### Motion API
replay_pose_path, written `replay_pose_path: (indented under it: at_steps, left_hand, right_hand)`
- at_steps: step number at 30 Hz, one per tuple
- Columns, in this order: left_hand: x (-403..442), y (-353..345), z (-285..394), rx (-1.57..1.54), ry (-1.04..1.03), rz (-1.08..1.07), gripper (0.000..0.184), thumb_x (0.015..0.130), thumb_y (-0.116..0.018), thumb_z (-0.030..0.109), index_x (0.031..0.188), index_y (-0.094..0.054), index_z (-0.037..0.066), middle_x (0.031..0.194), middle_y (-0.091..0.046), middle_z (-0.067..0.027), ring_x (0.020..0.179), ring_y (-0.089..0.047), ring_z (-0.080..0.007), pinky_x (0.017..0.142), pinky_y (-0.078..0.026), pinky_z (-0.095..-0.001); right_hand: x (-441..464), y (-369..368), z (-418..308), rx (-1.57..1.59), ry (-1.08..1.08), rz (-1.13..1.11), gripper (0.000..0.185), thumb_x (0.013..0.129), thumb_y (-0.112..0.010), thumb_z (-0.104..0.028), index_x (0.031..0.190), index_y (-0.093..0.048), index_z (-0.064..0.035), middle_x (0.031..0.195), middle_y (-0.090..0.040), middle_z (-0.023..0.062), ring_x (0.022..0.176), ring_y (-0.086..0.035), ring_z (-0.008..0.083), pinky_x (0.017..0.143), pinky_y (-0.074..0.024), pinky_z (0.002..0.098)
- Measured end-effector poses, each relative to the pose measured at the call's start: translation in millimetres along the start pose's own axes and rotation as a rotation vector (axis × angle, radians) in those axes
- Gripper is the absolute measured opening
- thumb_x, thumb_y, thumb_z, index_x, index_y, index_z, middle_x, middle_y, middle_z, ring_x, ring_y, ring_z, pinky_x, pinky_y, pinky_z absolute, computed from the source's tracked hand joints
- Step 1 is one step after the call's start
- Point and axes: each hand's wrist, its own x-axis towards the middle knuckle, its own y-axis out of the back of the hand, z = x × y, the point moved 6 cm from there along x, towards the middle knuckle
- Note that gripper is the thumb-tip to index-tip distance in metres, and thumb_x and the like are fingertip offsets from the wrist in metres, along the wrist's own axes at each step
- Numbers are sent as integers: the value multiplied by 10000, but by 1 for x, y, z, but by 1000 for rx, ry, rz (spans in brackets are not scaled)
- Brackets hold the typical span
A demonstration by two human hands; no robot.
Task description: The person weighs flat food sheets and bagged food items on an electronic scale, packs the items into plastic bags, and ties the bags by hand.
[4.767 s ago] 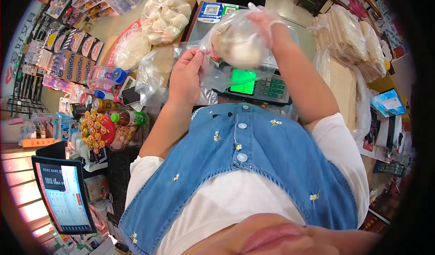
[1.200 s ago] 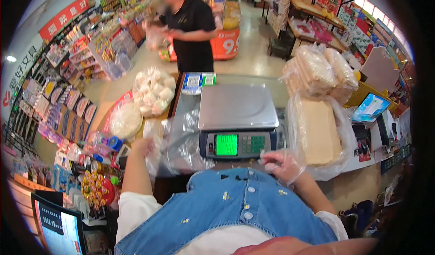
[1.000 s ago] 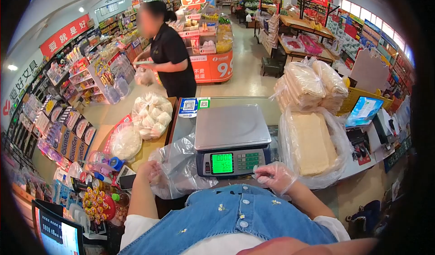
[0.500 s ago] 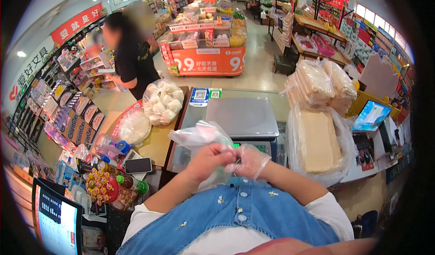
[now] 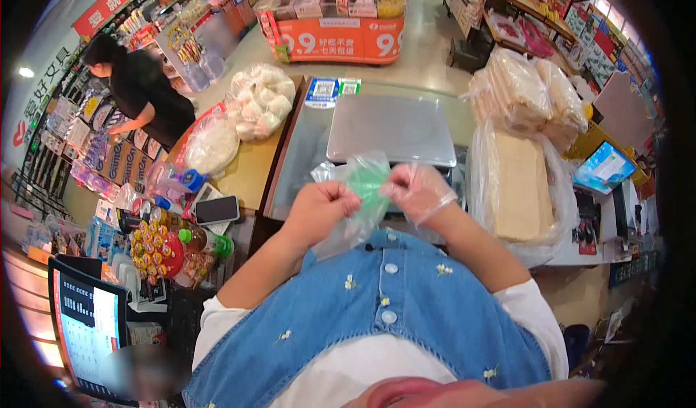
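A clear plastic bag (image 5: 366, 183) with a green patch on it hangs between my two hands, in front of my chest. My left hand (image 5: 322, 206), bare, pinches the bag's left side. On the other side my right hand (image 5: 420, 193), in a thin clear plastic glove, pinches it too. Just beyond the hands stands a scale with a flat silver plate (image 5: 391, 129); the bag and hands hide part of its front. To the right of my right hand lies a stack of pale, flat sheets (image 5: 511, 187) in an open plastic bag.
Bagged white pieces (image 5: 259, 103) and another clear bag (image 5: 210, 143) sit on the left counter, near a phone (image 5: 217, 209) and a lollipop display (image 5: 156, 250). A monitor (image 5: 90, 328) stands at lower left. More bagged sheets (image 5: 515, 93) lie at right. A person (image 5: 141, 89) leans toward the left shelves.
My hands have moved apart, and the bag now spreads between them with its green patch showing. The view has tilted downward. The person at left has moved left and bent toward the shelves.
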Motion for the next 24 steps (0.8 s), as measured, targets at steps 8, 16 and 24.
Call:
replay_pose_path:
  at_steps: [8, 16, 24]
  left_hand:
    - [17, -21, 6, -43, -50, 39, 110, 851, -654, 87, 761, -606, 45, 691, -589, 4, 632, -539, -79, 576, -437, -240]
    - [23, -45, 5, 178, -64, -158, 105, 833, -696, 114, 849, -638, 27, 774, -635, -10, 724, -565, -77, 669, -469, -252]
    - [37, -28, 9, -552, -14, -199, 178, 952, -523, 159, 899, -614, 14, 882, -663, -93, 811, -647, -173, 783, -519, -301]
  right_hand:
    - [-10, -8, -9, 114, 81, -167, 442, 887, -571, -423, 715, -599, -16, 598, -551, 158, 542, -527, 243, 543, -427, 380]
    - [-6, -10, 11, 330, -121, -255, 282, 882, -600, -235, 747, -634, 10, 658, -624, 60, 595, -523, 108, 555, -430, 298]
    - [-5, 20, 30, 244, -6, -85, 137, 825, -634, -122, 706, -597, -66, 645, -585, 1, 592, -559, 124, 539, -438, 277]
